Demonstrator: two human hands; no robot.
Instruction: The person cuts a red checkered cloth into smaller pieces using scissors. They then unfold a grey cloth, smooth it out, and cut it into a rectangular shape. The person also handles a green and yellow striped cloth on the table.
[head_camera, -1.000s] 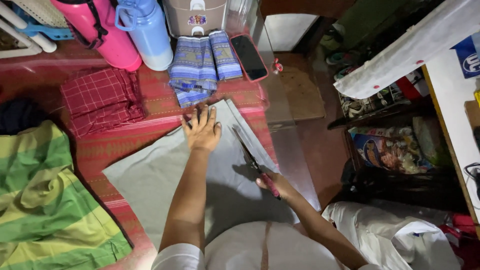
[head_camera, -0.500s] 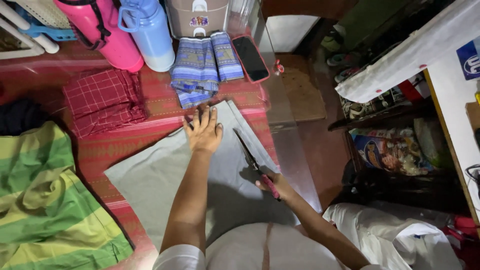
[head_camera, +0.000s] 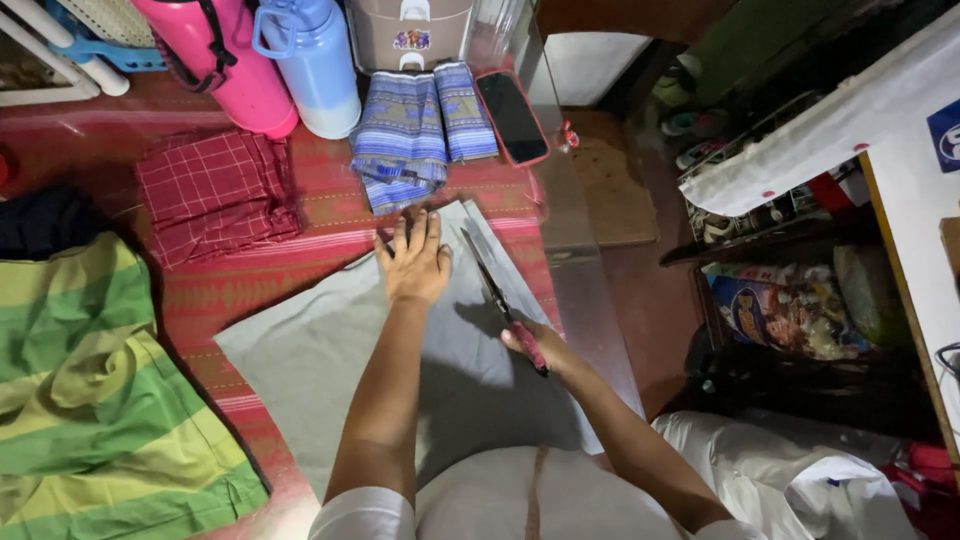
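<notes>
Scissors (pink-handled, blades open) in right hand cross grey cloth.

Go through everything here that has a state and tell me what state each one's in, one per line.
grey cloth: spread flat, pinned by left hand
scissors: gripped by right hand, blades on the cloth
phone: screen dark
blue flask: upright, lid on
pink flask: upright
blue striped cloth: folded
red checked cloth: folded

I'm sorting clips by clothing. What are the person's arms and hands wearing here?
Both arms are bare from the upper arm down, with short white sleeves just showing at the shoulders. The left hand and right hand are bare: no gloves, rings, watch or bracelets visible.
</notes>
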